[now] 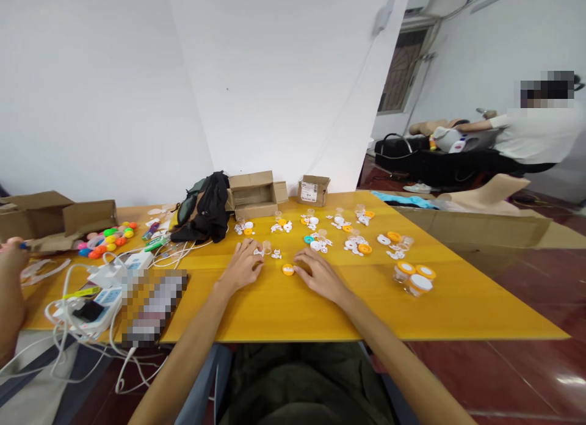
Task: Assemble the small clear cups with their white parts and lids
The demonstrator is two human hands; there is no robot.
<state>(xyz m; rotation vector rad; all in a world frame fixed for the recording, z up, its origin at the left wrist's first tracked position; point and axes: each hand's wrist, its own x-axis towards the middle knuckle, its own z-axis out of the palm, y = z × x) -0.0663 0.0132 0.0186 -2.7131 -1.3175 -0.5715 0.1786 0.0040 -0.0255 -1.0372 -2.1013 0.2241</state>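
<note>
An orange round lid with white in its middle (pixel 288 270) lies on the table between my hands. My right hand (pixel 319 275) rests beside it, the fingers loosely curved and apart, with the thumb tip at the lid's right edge. My left hand (pixel 242 266) is to the left of the lid, its fingers bent and the thumb apart from them. Just beyond its fingertips are a small white piece (pixel 258 251) and a clear plastic cup (pixel 267 247). A white cat-shaped piece (pixel 276 254) lies between the hands, farther back.
Sets of white pieces, orange lids and clear cups spread across the back, one with a teal ring (pixel 308 239). Lidded cups (pixel 419 283) stand at right. Cardboard boxes (pixel 253 196), a black bag (pixel 208 208), power strips (pixel 110 300), cables and a phone (pixel 158 306) also lie here. Other people are nearby.
</note>
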